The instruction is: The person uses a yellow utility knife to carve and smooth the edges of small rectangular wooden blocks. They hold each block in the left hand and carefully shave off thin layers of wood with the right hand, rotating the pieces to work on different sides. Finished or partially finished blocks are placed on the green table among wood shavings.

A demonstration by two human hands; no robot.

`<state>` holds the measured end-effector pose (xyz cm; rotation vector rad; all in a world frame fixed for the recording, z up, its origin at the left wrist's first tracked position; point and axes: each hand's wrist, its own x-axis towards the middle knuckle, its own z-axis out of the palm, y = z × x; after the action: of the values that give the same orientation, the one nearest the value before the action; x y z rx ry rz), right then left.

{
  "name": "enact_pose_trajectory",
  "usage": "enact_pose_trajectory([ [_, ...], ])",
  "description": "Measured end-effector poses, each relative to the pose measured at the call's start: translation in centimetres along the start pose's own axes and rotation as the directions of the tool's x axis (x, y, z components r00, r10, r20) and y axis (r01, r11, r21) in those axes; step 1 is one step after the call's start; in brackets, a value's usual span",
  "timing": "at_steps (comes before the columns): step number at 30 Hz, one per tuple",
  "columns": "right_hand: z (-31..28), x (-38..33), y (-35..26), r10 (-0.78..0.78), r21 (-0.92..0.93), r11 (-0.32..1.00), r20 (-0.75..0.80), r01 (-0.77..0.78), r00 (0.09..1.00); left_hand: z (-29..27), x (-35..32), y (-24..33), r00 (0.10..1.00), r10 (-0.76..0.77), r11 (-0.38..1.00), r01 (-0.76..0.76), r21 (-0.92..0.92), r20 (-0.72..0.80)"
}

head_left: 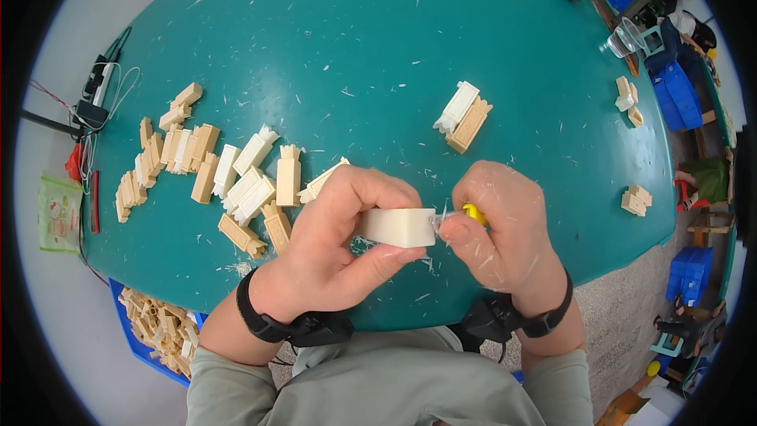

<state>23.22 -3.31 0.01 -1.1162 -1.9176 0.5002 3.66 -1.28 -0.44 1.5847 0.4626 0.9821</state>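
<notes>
Cream block [398, 226] pinched in left hand [331, 244]; right hand [501, 233] at its end.

Single view only, taken from a head-worn fisheye camera, aimed steeply down. The round green table [378, 47] is seen from above, close in; its near edge is met just past the wearer's chest. Both hands, left hand [335, 241] and right hand [501, 229], are framed low and central, forearms entering from the lower edge. Straight lines are bent toward the rim; corners are blacked out. Floor is glimpsed at left and right. No second view is supplied, so nothing is shared.
</notes>
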Motion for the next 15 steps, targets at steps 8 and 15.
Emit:
enact_pose_trajectory([
  [8, -0.4, 0.0, 0.3, 0.236, 0.050, 0.971, -0.079, -0.233, 0.969, 0.3, -0.2, 1.2, 0.978, -0.123, 0.988, 0.136, -0.066, 0.168],
  [15, -0.4, -0.1, -0.7, 0.312, 0.296, 0.907, 0.008, -0.300, 0.950, -0.2, 0.5, 0.8, 0.998, -0.058, 0.995, 0.059, 0.078, -0.016],
])
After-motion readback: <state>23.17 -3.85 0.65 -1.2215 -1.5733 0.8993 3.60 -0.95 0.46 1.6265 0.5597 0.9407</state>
